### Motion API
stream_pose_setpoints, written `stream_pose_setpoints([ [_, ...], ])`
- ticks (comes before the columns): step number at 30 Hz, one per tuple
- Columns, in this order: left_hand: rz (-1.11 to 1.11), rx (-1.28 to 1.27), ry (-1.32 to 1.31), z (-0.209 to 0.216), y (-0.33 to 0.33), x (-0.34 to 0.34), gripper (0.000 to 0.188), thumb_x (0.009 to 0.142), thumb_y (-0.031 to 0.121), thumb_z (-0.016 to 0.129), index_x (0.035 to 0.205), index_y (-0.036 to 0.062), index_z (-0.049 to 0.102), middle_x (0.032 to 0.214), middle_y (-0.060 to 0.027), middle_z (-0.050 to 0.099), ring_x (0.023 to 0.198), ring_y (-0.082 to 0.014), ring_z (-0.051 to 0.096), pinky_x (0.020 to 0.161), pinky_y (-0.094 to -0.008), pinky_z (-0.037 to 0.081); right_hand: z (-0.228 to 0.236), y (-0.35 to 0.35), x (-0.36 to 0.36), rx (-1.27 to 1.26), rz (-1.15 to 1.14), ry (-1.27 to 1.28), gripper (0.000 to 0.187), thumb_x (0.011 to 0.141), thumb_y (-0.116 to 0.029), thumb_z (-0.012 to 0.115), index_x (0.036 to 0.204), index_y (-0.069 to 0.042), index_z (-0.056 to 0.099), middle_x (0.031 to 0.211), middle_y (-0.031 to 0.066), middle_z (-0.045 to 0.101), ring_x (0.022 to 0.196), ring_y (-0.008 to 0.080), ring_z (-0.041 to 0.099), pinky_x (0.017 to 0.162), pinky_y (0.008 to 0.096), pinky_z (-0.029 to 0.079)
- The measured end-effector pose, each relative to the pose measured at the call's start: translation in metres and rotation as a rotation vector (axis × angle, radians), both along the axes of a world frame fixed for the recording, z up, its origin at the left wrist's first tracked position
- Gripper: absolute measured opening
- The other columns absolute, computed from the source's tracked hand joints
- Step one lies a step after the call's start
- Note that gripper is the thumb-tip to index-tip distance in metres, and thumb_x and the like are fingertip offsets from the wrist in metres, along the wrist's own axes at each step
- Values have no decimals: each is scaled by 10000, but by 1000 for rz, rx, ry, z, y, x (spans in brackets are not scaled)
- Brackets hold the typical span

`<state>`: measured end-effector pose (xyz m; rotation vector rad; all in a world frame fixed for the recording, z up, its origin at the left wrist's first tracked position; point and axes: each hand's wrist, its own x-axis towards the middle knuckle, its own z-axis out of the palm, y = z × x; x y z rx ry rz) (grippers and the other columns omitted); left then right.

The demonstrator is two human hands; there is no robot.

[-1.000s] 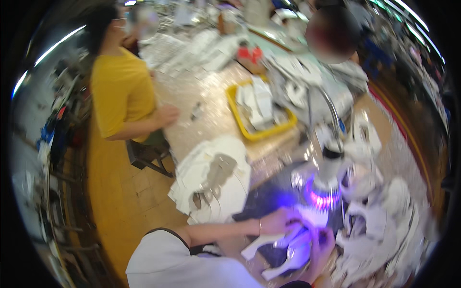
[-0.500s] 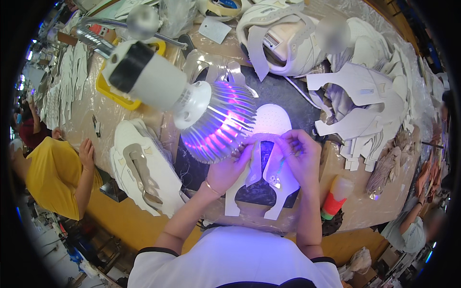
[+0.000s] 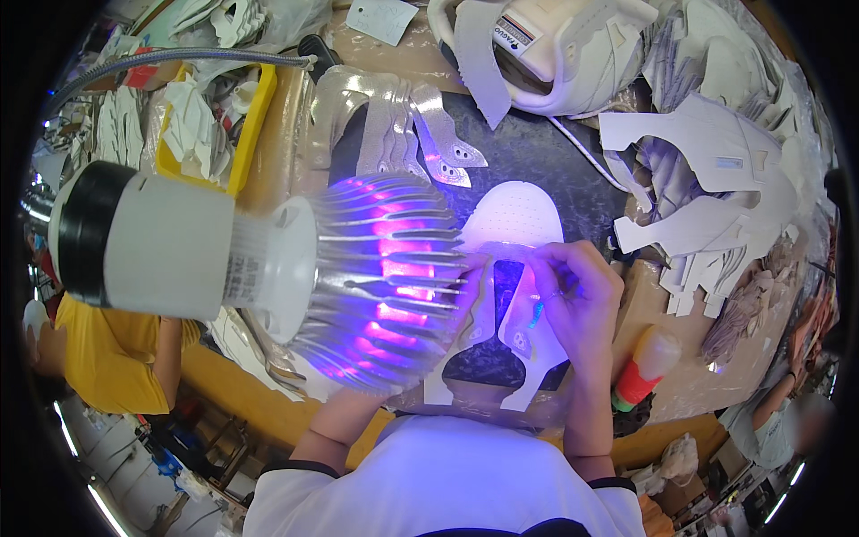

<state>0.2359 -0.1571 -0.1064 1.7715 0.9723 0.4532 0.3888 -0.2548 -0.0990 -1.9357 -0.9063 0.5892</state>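
A white shoe upper (image 3: 512, 213) with a perforated toe lies on the dark work mat (image 3: 573, 197), its two legs spread toward me. Laid along its inner edges is a greyish, shiny forked lining piece (image 3: 517, 324), its bend at the base of the toe. My right hand (image 3: 583, 300) is closed, thumb and fingertips pinching at the right of that bend. On the left side of the bend, my left hand (image 3: 467, 279) shows only its fingertips, closed at the edge. A finned lamp (image 3: 385, 277) glowing violet hides the rest of that hand.
Shiny lining strips (image 3: 385, 125) lie beyond the lamp, near a yellow basket (image 3: 255, 134) of scraps. White cut uppers (image 3: 707, 143) are piled at right. A bottle with a red band (image 3: 646, 367) stands right of my forearm. A person in yellow (image 3: 116, 353) is at left.
The view has shifted, so the lamp appears lower, further left and larger, covering most of my left hand. Both hands stay at the bend of the lining piece.
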Motion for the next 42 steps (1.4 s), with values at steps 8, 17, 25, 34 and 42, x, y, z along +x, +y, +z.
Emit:
stream_pose_setpoints([
  [8, -17, 53, -14, -4, 1, 0, 195, 863, -62, 678, 1037, 13, 724, 923, -48, 626, 691, -61, 634, 582, -191, 500, 6, 2, 0, -41, 23, -6, 173, 824, 27, 696, 988, -25, 715, 793, 82, 611, 616, 146, 594, 555, 273, 469],
  [17, -77, 117, 66, 2, 1, 1, 263, 851, -60, 677, 1083, 51, 732, 910, -58, 613, 701, -91, 612, 602, -223, 501, 3, -2, -3, -71, 60, -61, 339, 756, 57, 682, 1055, -91, 740, 825, 69, 571, 644, 172, 616, 586, 291, 506],
  [25, -64, 129, 25, -5, 0, 1, 288, 845, -61, 677, 1102, 59, 728, 904, -64, 603, 705, -111, 607, 611, -235, 504, 5, -4, -16, -216, 146, -293, 432, 759, -13, 696, 1170, -147, 704, 985, 93, 521, 850, 249, 594, 673, 351, 514],
  [34, -79, 272, -88, -6, -5, 3, 227, 874, -20, 674, 1091, 34, 712, 893, -57, 584, 644, -85, 582, 568, -220, 483, 15, -2, -29, -336, 174, -671, 447, 779, -37, 665, 1206, -167, 684, 1028, 103, 525, 951, 304, 535, 815, 375, 456],
  [42, -37, 208, -39, -3, -20, -8, 393, 846, 77, 733, 1222, 53, 620, 994, -89, 538, 710, -119, 581, 625, -259, 502, 5, -14, 9, -127, -166, -247, 380, 891, -89, 635, 1269, -73, 594, 1083, 176, 533, 938, 319, 565, 814, 421, 473],
])
